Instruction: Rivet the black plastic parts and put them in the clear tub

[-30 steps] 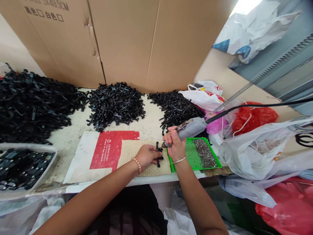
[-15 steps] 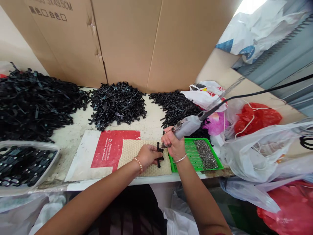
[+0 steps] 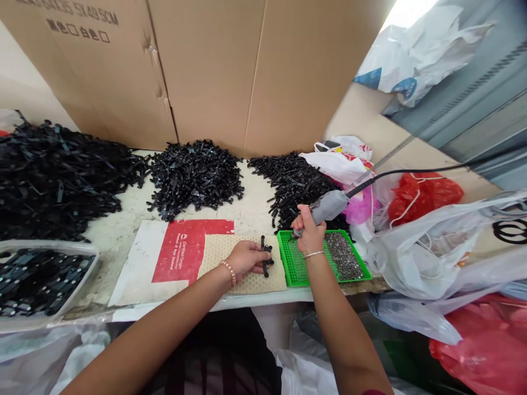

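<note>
Black part is pinched between the thumb and fingers of our left hand, the grip narrow, over a honeycomb mat; whether it touches the mat, we cannot tell; our right hand, apart from the left, is closed round a grey driver, whose front end is low over a green tray; a cord runs from its back end, off to the right of that hand.

Metal bits lie in the tray, right of our right hand; a card lies under the mat, left of our left hand; farther left is a tub of black pieces; beyond our left hand rise a left pile and a middle pile, both dark; a right pile is just beyond our right hand; behind them stands cardboard; well right of our right hand is a red bag.
</note>
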Available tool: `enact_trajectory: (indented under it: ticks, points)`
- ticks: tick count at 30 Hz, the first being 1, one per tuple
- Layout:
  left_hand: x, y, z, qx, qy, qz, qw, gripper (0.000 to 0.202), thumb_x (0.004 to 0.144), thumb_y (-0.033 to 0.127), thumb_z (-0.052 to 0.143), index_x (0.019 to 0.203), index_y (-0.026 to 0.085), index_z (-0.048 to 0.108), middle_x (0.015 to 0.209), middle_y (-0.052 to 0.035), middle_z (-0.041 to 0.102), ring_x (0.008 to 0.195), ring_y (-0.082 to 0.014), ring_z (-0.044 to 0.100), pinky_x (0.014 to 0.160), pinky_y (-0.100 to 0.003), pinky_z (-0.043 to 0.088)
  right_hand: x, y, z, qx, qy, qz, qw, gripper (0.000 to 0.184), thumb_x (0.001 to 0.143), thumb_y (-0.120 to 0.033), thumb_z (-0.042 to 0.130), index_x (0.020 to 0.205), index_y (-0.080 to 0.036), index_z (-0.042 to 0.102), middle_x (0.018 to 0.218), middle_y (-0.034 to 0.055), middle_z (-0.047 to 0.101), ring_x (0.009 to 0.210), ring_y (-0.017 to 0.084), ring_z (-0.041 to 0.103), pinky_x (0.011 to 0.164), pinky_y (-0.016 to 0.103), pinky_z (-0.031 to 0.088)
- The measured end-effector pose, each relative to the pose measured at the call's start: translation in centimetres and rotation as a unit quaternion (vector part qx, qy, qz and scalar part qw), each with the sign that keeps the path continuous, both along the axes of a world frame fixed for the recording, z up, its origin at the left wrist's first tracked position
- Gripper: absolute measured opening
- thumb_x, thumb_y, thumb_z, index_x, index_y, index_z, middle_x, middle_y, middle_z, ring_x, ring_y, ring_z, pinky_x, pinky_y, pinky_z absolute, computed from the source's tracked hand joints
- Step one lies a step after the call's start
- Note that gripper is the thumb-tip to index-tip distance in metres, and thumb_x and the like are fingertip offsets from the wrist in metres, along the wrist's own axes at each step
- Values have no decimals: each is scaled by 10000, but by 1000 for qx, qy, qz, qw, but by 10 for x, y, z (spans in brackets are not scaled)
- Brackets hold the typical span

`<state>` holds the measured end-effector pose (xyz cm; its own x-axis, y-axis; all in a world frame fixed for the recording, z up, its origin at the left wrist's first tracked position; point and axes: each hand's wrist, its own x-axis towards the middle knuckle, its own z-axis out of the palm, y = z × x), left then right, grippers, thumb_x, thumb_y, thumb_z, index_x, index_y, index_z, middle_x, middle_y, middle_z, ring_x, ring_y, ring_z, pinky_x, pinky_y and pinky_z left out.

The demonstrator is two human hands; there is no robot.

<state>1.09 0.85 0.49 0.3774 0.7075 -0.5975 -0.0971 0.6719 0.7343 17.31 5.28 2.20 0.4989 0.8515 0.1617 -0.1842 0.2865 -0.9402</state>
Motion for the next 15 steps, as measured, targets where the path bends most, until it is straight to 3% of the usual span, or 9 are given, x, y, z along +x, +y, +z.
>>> enact_trajectory:
  ticks: [15]
  points:
    - [-1, -1, 5, -5, -8, 1, 1000, 221, 635, 164, 815, 678, 98, 609, 623, -50, 661, 577, -136, 644, 521, -231, 548, 4, 1, -2, -14, -4, 2, 1000, 396, 569, -495, 803, 655, -163, 605, 386, -93, 402, 349, 60, 353, 389, 205, 348]
